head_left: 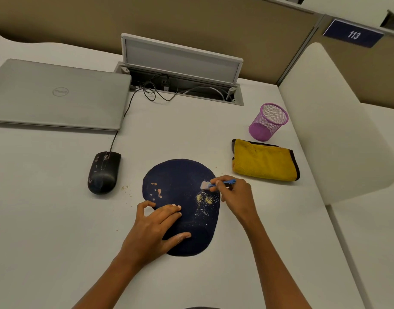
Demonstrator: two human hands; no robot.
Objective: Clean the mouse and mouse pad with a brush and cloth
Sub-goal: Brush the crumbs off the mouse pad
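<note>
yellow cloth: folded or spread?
Folded. The yellow cloth lies as a compact doubled rectangle on the desk, its dark edging layered at the left end.

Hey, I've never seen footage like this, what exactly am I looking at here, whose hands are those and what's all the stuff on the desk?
One picture, from a camera worn on a person's head, looking down at their own bare hands; no robot. The left hand presses flat on a dark mouse pad dotted with crumbs. The right hand holds a small blue brush, bristles on the pad. On the desk: a smudged wired mouse, a closed laptop, a folded yellow cloth, a purple mesh cup.
</note>
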